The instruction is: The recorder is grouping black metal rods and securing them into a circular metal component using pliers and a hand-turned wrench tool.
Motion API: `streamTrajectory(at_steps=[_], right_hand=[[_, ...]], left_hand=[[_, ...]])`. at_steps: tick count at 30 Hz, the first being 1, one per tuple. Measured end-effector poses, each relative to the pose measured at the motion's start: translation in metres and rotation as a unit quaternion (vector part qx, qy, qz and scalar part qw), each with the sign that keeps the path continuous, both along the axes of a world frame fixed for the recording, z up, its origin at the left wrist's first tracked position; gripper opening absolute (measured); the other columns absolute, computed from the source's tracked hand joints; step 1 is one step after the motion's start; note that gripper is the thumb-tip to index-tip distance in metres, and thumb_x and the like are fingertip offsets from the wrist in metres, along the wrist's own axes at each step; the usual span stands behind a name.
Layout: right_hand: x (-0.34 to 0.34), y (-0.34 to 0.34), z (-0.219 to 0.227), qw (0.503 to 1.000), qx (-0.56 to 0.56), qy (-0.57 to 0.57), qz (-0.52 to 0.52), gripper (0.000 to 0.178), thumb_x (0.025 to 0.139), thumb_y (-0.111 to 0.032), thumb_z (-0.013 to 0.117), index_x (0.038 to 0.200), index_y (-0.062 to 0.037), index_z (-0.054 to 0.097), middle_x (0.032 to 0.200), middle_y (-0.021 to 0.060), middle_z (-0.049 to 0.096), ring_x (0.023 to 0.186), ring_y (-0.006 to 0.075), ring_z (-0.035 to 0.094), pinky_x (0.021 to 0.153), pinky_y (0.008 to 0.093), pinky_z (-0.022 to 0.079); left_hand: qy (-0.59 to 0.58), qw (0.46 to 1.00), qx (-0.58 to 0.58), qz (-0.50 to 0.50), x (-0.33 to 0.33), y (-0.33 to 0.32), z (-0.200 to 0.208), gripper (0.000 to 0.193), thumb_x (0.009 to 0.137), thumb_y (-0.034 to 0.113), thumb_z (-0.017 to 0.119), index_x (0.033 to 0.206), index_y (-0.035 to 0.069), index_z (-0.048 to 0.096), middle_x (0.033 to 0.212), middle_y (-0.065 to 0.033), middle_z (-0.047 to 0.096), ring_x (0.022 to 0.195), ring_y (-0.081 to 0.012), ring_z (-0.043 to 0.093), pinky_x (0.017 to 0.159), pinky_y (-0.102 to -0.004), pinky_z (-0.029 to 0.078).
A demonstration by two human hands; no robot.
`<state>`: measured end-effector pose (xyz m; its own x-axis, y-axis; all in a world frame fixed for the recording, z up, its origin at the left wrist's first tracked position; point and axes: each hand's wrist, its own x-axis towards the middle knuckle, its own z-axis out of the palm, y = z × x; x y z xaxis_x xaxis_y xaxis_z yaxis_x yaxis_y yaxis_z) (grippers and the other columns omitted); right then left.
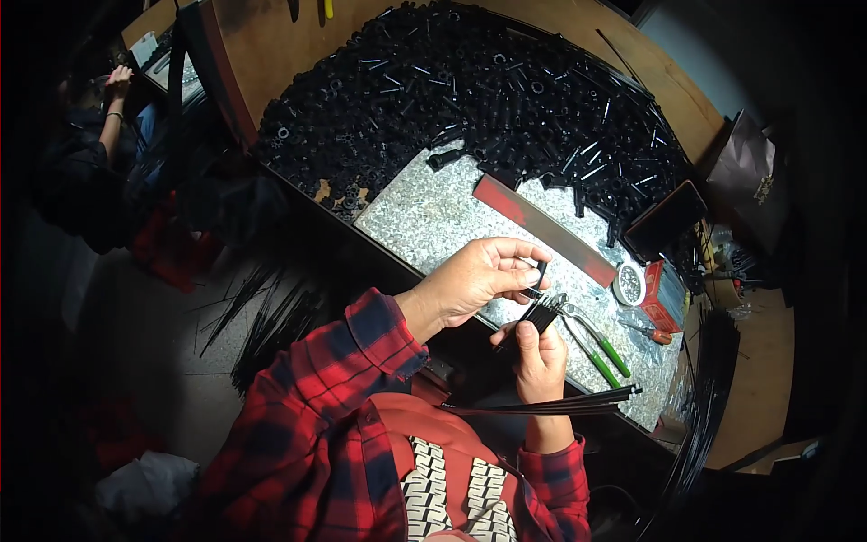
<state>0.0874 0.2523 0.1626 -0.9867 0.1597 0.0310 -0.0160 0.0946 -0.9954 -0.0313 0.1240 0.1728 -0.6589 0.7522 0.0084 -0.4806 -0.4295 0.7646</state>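
Note:
My left hand (474,280) is closed in a pinch, with a small black piece (542,273) between thumb and fingers. Just below it, my right hand (542,357) grips a tight bundle of thin black rods (540,316), its thumb pressed on them. Small pale tips show at the bundle's upper end, close to my left fingertips. Whether the two pieces touch, I cannot tell. Another sheaf of thin black rods (578,402) crosses by my right wrist. Beside my right hand, green-handled pliers (596,343) lie on the speckled worktop (406,212).
A big heap of black tubular parts (470,90) covers the far side. On the worktop are a long flat bar (542,230), a round dish of small parts (629,284), a red box (666,298) and a dark flat device (666,221). Another person's hand (118,83) shows far left.

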Motion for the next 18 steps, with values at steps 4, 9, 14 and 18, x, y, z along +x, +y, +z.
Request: streamTrajectory(at_steps=[4,9,14,18], right_hand=[[0.001,0.0,0.006,1.0,0.0,-0.005,0.002,0.03,0.099,-0.029,0.047,0.092,-0.0014,0.059,0.078,0.0056,0.065,0.065,0.0073,0.055,0.06,0.0201,0.042],[-0.001,-0.001,0.002,1.0,-0.016,-0.005,0.003,0.029,0.099,-0.028,0.048,0.094,-0.0011,0.058,0.078,0.0061,0.065,0.065,0.0078,0.056,0.06,0.0201,0.043],[0.0,0.0,-0.001,0.999,-0.038,-0.004,-0.01,0.026,0.098,-0.025,0.049,0.098,-0.0005,0.058,0.079,0.0072,0.065,0.068,0.0091,0.058,0.063,0.0214,0.045],[0.0,-0.003,-0.001,1.0,-0.02,0.005,0.008,0.025,0.098,-0.023,0.05,0.103,0.0001,0.056,0.08,0.0079,0.065,0.069,0.0109,0.059,0.066,0.0234,0.047]], left_hand=[[0.014,1.0,-0.007,0.0,0.0,0.001,0.002,0.029,0.09,0.004,0.057,0.119,-0.001,0.055,0.099,-0.0124,0.066,0.085,-0.0135,0.064,0.075,-0.024,0.053],[0.014,1.0,0.0,-0.013,-0.001,-0.001,0.002,0.029,0.089,0.005,0.058,0.118,-0.001,0.056,0.099,-0.0124,0.066,0.086,-0.0139,0.064,0.076,-0.0246,0.053],[0.024,0.999,0.011,-0.024,-0.001,0.0,-0.001,0.03,0.089,0.006,0.058,0.118,-0.003,0.055,0.1,-0.0116,0.066,0.087,-0.0138,0.064,0.076,-0.0243,0.053],[-0.007,0.999,0.009,-0.036,0.0,-0.005,-0.013,0.027,0.092,0.011,0.057,0.115,-0.004,0.057,0.102,-0.0102,0.065,0.089,-0.0134,0.063,0.077,-0.0241,0.052]])
